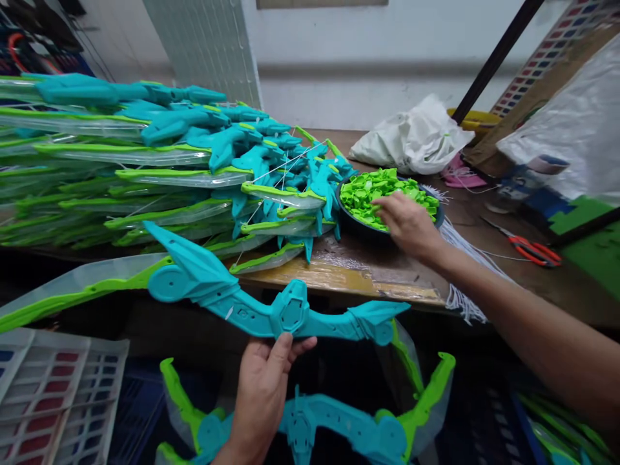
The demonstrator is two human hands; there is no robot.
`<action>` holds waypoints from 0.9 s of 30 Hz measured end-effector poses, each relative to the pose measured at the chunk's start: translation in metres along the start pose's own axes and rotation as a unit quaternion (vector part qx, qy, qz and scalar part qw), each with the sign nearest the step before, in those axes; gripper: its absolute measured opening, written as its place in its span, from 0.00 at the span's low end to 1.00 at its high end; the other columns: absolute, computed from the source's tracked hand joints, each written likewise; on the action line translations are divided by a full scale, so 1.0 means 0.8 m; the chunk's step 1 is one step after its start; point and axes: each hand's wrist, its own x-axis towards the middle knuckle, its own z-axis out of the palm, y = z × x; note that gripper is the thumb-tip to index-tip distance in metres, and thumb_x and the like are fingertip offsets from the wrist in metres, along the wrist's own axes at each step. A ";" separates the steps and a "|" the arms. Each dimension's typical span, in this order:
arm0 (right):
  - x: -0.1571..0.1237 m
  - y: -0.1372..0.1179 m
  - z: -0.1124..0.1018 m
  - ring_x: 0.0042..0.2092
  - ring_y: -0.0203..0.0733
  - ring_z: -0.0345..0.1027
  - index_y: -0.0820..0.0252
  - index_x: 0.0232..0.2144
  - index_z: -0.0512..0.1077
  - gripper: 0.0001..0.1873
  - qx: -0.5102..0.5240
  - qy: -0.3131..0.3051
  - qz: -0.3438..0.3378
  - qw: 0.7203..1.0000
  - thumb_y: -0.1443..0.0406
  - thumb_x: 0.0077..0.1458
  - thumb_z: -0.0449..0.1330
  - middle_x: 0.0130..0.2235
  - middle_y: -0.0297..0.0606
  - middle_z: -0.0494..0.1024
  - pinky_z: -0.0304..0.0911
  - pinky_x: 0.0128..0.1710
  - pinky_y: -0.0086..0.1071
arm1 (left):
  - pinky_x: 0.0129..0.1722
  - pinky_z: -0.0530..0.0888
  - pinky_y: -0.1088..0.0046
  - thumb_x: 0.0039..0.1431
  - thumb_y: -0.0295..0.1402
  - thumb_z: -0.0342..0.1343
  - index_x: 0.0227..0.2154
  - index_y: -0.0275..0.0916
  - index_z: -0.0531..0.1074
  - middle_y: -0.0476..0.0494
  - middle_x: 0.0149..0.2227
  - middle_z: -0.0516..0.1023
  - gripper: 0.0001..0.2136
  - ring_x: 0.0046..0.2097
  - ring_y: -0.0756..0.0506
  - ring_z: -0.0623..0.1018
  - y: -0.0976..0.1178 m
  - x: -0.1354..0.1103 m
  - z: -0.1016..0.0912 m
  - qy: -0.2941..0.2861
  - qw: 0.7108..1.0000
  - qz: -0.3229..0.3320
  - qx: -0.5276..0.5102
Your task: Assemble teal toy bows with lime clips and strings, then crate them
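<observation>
Head view: the fingers of our left hand (264, 387) grip a blue toy bow (254, 316) at its middle, thumb over the lower front edge and the rest curled behind. We hold this bow out in front of the tabletop (387, 265), well off its front edge, the longer blue point tilting up toward the left. A small rectangular mark sits on its left arm, too small for us to read.

Our right hand (402, 223) has its fingers bent in at the small green pieces (363, 194) heaped in a dark bowl (356, 223); we cannot tell whether a piece is caught between the fingertips. The bowl stands near the front edge, just beside a tall stack of finished-looking bows (184, 148) that crowds us on the left. White strings (464, 303) drop over the edge beneath our right forearm.

Further right, orange-handled scissors (535, 250) lie with brown tabletop on either side, which gives that arm some room. Behind the bowl slumps a white bag (411, 135); printing on the blue-and-white package (526, 181) to its right is too blurred to read. Yellowish tape (334, 278) runs along the front edge. Below the held bow, room is tighter: a second bow (349, 426) sits partly behind our left wrist, with a white basket (58, 394) at lower left.
</observation>
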 end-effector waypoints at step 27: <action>-0.127 -0.188 -0.002 0.51 0.45 0.67 0.59 0.54 0.67 0.21 0.259 -0.070 -0.120 0.956 0.68 0.61 0.65 0.52 0.45 0.70 0.66 0.46 0.35 | 0.41 0.84 0.68 0.59 0.41 0.67 0.43 0.37 0.82 0.40 0.44 0.86 0.14 0.44 0.37 0.85 0.003 -0.020 0.002 -0.047 0.983 0.071 0.162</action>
